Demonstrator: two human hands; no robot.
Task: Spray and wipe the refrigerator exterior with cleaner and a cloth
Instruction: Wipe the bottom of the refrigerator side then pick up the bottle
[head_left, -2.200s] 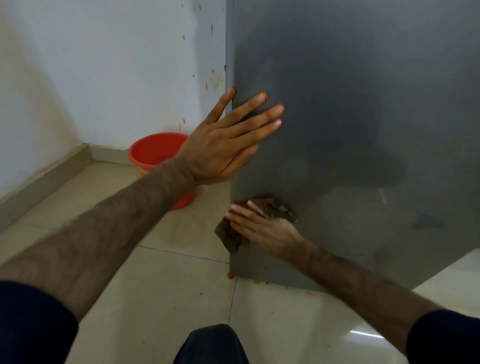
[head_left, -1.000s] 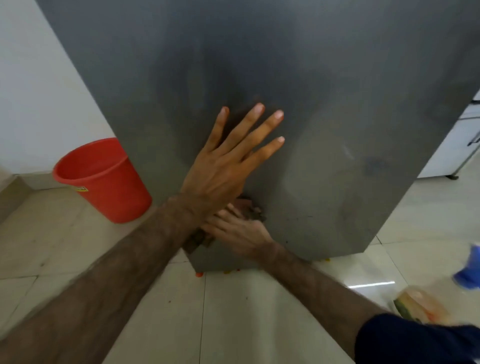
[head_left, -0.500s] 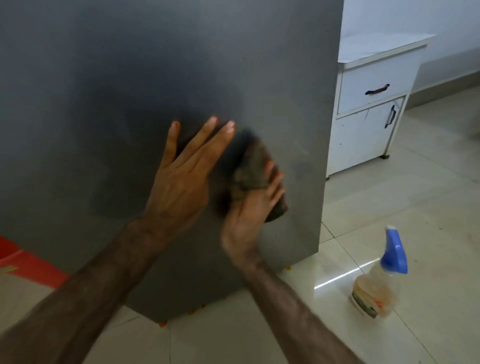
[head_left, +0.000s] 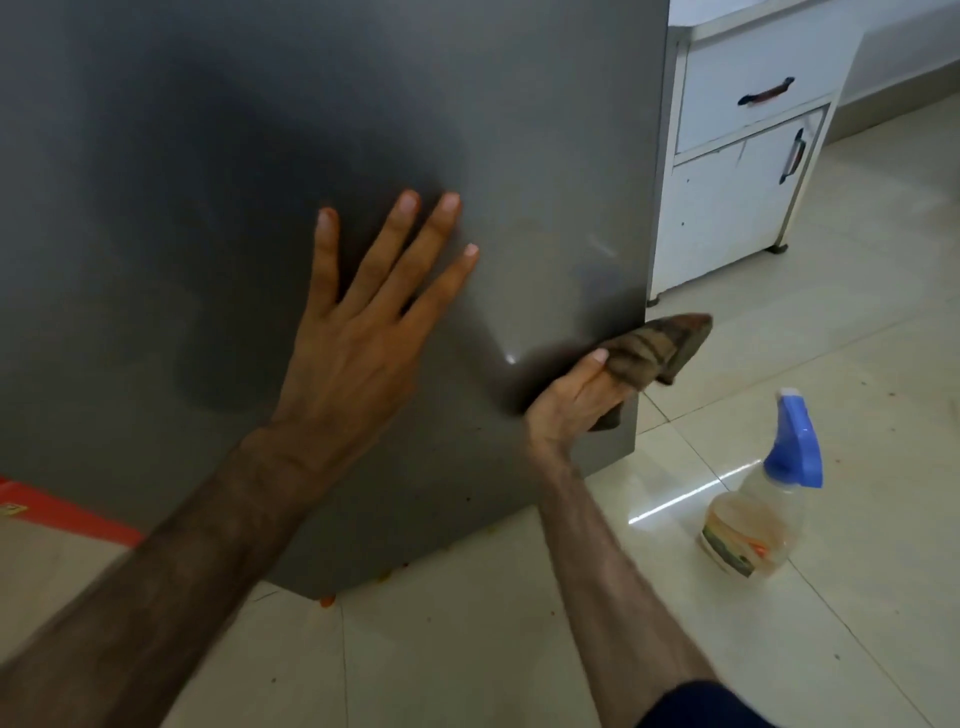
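On pale floor tiles (head_left: 857, 332), grey refrigerator (head_left: 208, 208).

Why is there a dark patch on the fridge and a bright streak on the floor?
Head view: the dark patch on the fridge is a soft shadow above the left hand; the streak on the floor by the spray bottle is glare off glossy tile.

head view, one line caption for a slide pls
Left hand flat on grey refrigerator; right hand wipes its edge with brown cloth.

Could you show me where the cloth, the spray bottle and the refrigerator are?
cloth (head_left: 655, 349), head view, striped middle fold.
spray bottle (head_left: 753, 525), head view, clear body.
refrigerator (head_left: 208, 156), head view, grey side panel.
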